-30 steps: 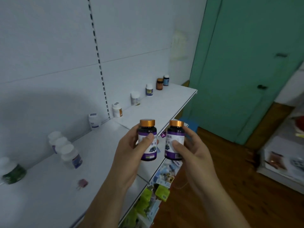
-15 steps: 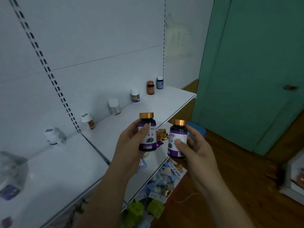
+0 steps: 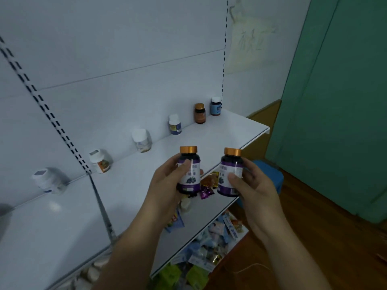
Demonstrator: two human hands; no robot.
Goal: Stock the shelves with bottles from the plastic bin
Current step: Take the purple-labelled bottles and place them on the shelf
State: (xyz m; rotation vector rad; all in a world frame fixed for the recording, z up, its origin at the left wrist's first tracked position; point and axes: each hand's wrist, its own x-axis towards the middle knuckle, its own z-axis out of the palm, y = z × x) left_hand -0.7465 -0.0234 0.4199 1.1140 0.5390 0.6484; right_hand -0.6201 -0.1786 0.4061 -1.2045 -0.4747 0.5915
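White shelf (image 3: pixel 219 132) under a white back panel, green door (image 3: pixel 335 101) off to the right of my hands, that's the setting. So: left hand (image 3: pixel 167 185) is wrapped round the left bottle (image 3: pixel 189 174), and right hand (image 3: pixel 253 191) is round the right bottle (image 3: pixel 230 174). Both are purple-label twins, upright, orange caps on top. There's a small gap between them and neither touches the shelf.

They hang over the shelf's front edge, so the bare shelf space lies ahead and to the left of my hands. Left hand is nearer to it, so I'd guess that bottle goes down first, base down.

Further out, a spaced row of other bottles (image 3: pixel 175 127) stands along the back panel. Below my hands is a lower shelf heaped with snack packets (image 3: pixel 211 245). Blue thing (image 3: pixel 270 174) on the floor past my right hand, can't tell if that's the bin.
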